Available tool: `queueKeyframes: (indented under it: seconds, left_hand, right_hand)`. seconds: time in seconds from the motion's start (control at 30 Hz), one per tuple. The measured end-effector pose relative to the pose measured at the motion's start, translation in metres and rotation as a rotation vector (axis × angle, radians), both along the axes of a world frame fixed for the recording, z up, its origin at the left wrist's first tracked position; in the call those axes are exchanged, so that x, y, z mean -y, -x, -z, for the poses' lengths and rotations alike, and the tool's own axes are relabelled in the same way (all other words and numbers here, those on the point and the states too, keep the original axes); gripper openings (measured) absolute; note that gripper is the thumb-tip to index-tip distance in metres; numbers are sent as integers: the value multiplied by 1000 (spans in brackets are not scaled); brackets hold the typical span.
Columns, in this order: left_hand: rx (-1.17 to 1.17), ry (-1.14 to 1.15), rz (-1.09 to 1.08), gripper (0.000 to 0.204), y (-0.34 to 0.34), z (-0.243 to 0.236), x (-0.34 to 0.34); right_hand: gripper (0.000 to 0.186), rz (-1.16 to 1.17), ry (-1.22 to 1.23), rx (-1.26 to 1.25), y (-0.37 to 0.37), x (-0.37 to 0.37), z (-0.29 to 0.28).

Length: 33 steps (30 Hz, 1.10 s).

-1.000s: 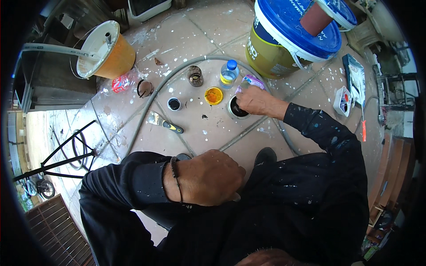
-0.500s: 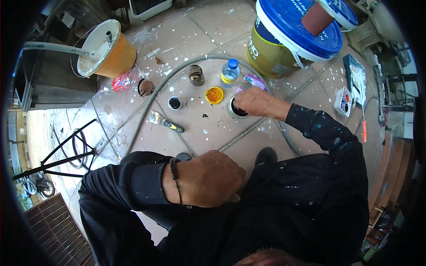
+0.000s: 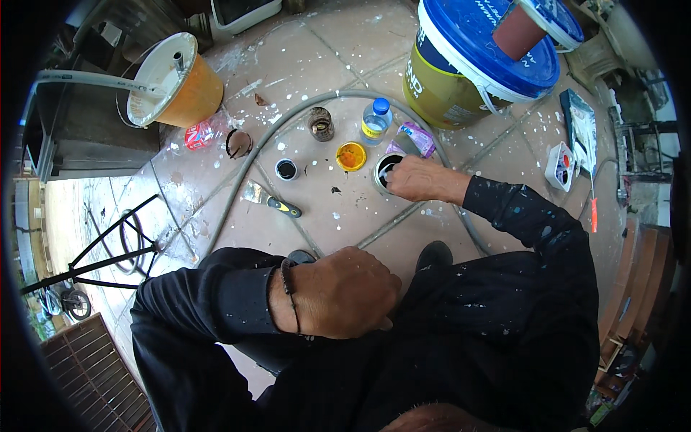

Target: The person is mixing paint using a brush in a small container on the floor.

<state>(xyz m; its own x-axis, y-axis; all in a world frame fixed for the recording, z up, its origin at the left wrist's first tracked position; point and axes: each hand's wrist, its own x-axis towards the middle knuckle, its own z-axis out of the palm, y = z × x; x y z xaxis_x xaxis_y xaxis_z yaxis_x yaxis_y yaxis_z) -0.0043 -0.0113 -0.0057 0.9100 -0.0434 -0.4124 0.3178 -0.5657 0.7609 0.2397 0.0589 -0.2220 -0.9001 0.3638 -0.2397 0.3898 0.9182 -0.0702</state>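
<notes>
Your left hand [image 3: 338, 291] is curled into a fist over your lap, back up, probably just parked clear of the work; can't tell if anything's inside. The scraper [image 3: 271, 199] lies flat, handle toward you, so likely easy to grab. Your right hand [image 3: 425, 178] is at the rim of the tin [image 3: 376, 179] of dark stuff, on the floor ahead of you, right of centre. Its fingers look clamped on a flat grey tool [image 3: 407, 145], upper end up, probably to keep the grip out of the dark contents. Small dark pot [image 3: 286, 170], yellow pot [image 3: 350, 156], glass jar [image 3: 321, 124] and blue-capped bottle [image 3: 375, 121] cluster within reach, inside the hose [image 3: 345, 93] loop. Big lidded bucket [image 3: 450, 83] sits beyond, outside the loop.
</notes>
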Motion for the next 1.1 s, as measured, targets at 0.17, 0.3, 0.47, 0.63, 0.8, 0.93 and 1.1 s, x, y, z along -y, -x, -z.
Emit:
queueKeyframes:
  seconds: [0.17,0.3,0.47,0.63,0.8,0.93,1.1]
  left_hand:
    - [6,9,-7,48,-3,-2,0]
    - [32,4,-23,48,1,3,0]
    - [14,-12,13,48,-3,-1,0]
    - [24,-20,-14,48,0,0,1]
    - [7,-4,0,47,-3,-1,-2]
    - [-7,8,2,48,-2,1,-1]
    - [-5,-16,9,48,-3,-1,-1]
  right_hand:
    - [9,-28,-153,-289,-2,-15,5]
    - [9,62,18,28,0,-14,-16]
    - [9,89,-74,-197,-5,-24,-5]
    - [8,95,107,76,3,-11,-19]
    - [9,111,8,-85,-1,-15,-17]
    - [10,201,138,-58,6,-12,-22]
    - [9,159,36,-56,-3,-15,-15]
